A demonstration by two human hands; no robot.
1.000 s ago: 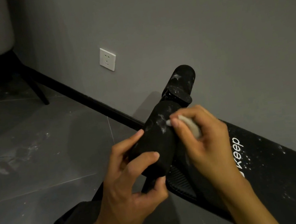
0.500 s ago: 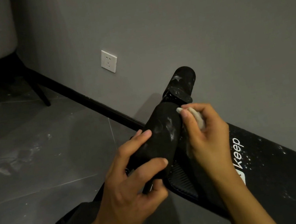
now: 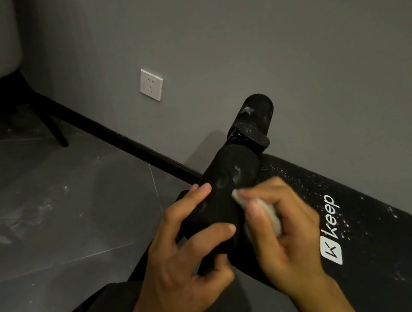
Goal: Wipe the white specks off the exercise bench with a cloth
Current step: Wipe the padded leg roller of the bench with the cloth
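Grey wall behind black padded bench point(image 3: 371, 232). My left hand point(image 3: 178, 264) grips black foam roller point(image 3: 237, 159); right hand point(image 3: 289, 237) pinches white cloth point(image 3: 267, 213) against roller; rubbing probably smears specks point(image 3: 236, 171).

cloth point(image 3: 265, 213) mostly hidden inside right hand point(image 3: 289, 239); bench pad point(image 3: 390, 248) cut off at right edge.

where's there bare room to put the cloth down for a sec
Free: the floor tiles left of the near foam roller, this side of the baseboard; also the bench pad right of the keep logo, speckled but bare. Crowded: the roller's near end, where the left hand grips it and the right hand presses the cloth.
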